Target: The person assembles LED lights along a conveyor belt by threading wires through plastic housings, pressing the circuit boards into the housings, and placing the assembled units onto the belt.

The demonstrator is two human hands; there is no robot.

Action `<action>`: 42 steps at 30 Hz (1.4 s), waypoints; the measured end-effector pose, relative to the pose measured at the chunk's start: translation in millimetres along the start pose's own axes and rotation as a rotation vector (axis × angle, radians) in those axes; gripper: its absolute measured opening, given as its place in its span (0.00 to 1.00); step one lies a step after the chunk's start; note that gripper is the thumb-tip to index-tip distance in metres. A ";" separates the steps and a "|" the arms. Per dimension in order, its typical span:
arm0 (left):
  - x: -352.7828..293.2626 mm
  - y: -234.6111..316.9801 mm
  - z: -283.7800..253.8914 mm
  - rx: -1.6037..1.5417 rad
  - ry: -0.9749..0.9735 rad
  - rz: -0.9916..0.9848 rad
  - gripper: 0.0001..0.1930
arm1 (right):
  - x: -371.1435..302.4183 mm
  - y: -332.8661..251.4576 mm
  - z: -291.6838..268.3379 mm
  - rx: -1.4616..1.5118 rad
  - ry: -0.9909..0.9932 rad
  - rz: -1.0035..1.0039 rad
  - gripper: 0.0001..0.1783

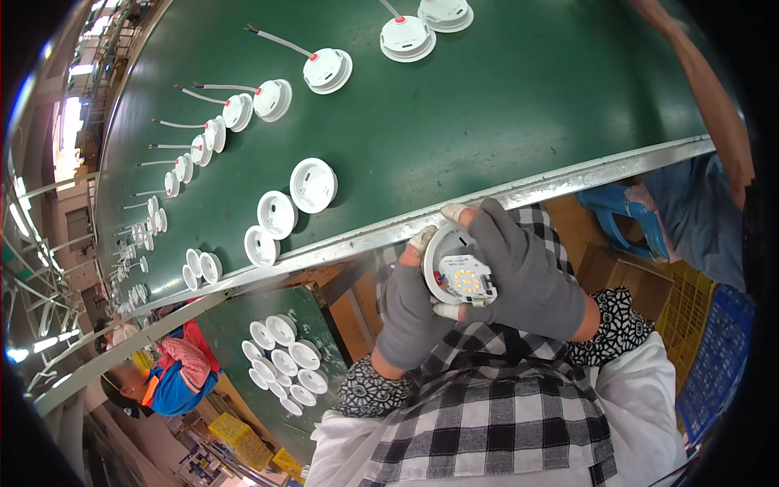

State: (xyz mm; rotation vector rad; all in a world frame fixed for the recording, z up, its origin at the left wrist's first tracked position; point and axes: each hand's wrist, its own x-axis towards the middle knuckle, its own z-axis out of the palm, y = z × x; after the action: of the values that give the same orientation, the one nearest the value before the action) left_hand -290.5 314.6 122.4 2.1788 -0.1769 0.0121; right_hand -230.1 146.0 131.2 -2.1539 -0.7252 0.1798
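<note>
In front of my checked apron I hold a white round lamp housing with its hollow side facing up. A white LED board with yellow chips overlaps its right part, tilted, and small coloured wires show beside it. My left hand, in a grey glove with bared fingertips, is closed on the housing's left side. Across from it, my right hand curls around the board and the housing's right side. Its forefinger lies at the top rim and its wrapped thumb sits below the board. The palms hide part of both grips.
A green conveyor belt with a metal edge runs ahead. It carries a row of corded white lamps and open housings. More housings lie on a side table. A blue stool and people are nearby.
</note>
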 end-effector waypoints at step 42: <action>-15.8 33.6 -40.9 -0.053 -0.445 -0.240 0.09 | -10.4 40.2 8.8 0.530 -0.597 -0.090 0.51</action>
State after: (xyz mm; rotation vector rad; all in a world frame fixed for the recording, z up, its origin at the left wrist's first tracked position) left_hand -308.2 330.9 172.1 2.1095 -0.1620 -0.6086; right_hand -224.3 126.6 93.9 -1.5523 -0.9718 0.8890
